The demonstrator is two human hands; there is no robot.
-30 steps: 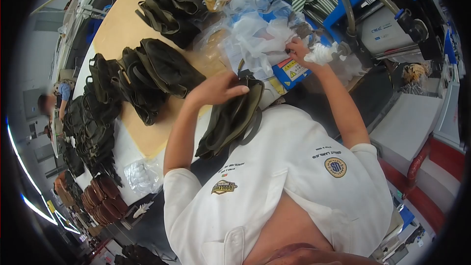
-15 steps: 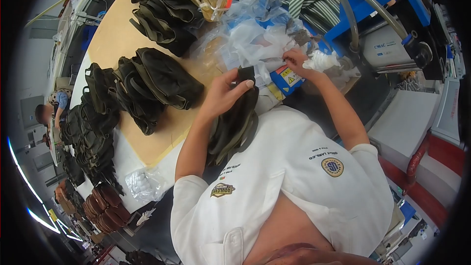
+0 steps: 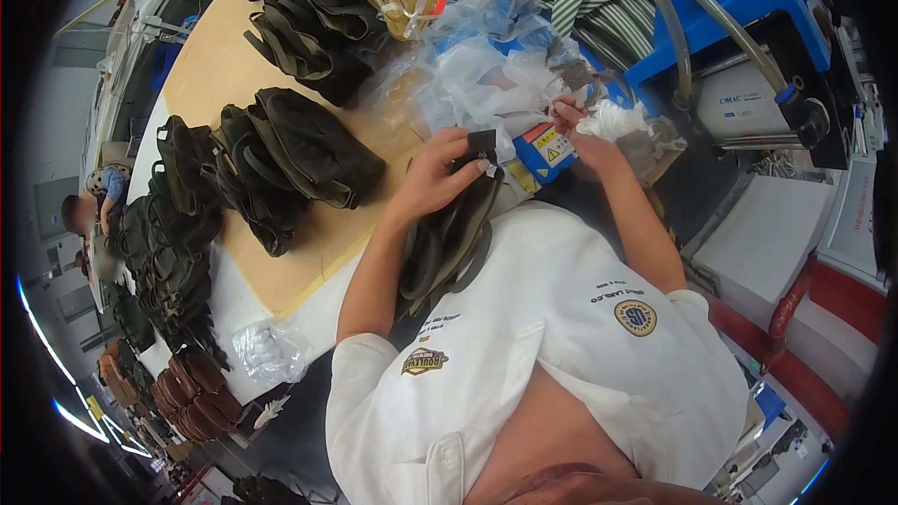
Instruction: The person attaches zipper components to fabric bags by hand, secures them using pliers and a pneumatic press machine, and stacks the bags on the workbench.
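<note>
My left hand (image 3: 438,173) is closed on the top edge of a dark green bag (image 3: 435,248), near a small square dark tab (image 3: 482,143) that sticks up at the fingertips. The bag hangs below the hand, against the front of the white shirt. My right hand (image 3: 587,136) is beside crumpled white plastic wrapping (image 3: 496,79), its fingers bent together; whatever they hold is too small to make out. Just left of that hand is a blue box (image 3: 545,151) with a yellow warning label.
Dark green bags (image 3: 313,145) lie in rows on a tan-covered table (image 3: 210,56). Brown items (image 3: 196,397) and a clear plastic packet (image 3: 267,353) are at the lower left. A blue machine (image 3: 748,0) with hoses stands at the upper right. Another person (image 3: 105,192) is far left.
My left hand has gone from spread over the bag to closed at its top edge, and the dark tab now sticks up. The right hand has shifted only slightly beside the plastic.
</note>
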